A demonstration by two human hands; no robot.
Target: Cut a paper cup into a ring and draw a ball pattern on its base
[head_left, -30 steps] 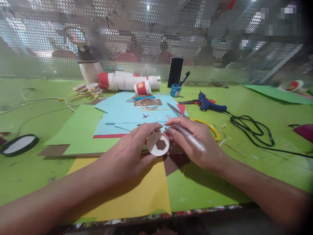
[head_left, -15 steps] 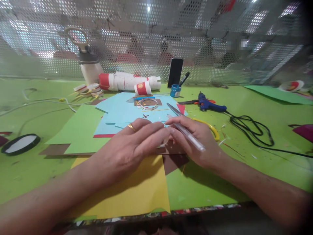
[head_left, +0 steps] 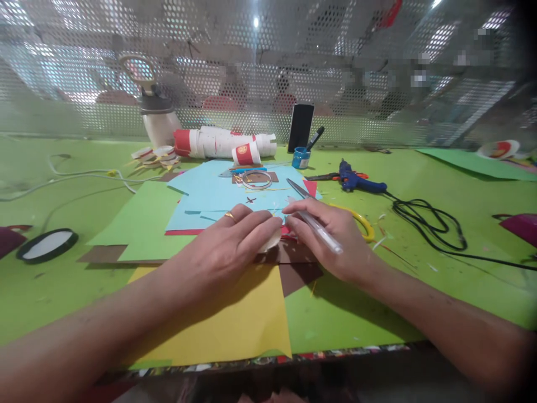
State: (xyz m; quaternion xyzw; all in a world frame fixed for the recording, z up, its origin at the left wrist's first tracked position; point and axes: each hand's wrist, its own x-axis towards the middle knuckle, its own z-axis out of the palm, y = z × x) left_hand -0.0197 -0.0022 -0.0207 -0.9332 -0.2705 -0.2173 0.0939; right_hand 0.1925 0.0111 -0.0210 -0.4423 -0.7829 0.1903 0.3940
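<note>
My left hand [head_left: 229,246] lies palm down, fingers together, pressed on a white paper cup [head_left: 272,240] that rests on brown paper [head_left: 293,263]; only the cup's edge shows under the fingertips. A gold ring sits on one finger. My right hand [head_left: 331,235] grips a clear pen [head_left: 321,232] and its fingertips touch the cup from the right. Both hands meet over the stacked coloured sheets: yellow paper [head_left: 247,319], light blue paper [head_left: 213,193] and green paper [head_left: 145,221].
Yellow-handled scissors [head_left: 331,207] lie just behind my right hand. A blue glue gun [head_left: 356,179] with a black cable [head_left: 428,224] is at the right. Stacked red-and-white cups [head_left: 222,144], a phone [head_left: 301,126], a paint pot [head_left: 300,157] and a tape ring [head_left: 255,179] stand behind. A black-rimmed lid [head_left: 47,245] is at left.
A second ago my left hand held the cup tipped up with its bottom showing. It has since turned the cup down and flattened over it. My right hand has barely moved.
</note>
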